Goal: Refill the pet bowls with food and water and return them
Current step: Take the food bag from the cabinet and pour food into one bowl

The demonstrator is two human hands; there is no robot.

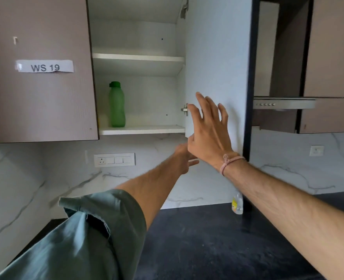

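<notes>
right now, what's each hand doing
Right hand: open, fingers spread, holding nothing.
Left hand: cannot tell, blurred and half hidden behind the right hand.

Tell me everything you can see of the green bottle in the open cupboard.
The green bottle is a tall, slim flask of translucent-looking plastic, with a darker green cap on it. It stands upright on the cupboard's lower shelf, toward its left side. Whether it holds anything cannot be told. Only the shelf touches it; the right hand and the left hand are off to its right, by the open door.
</notes>
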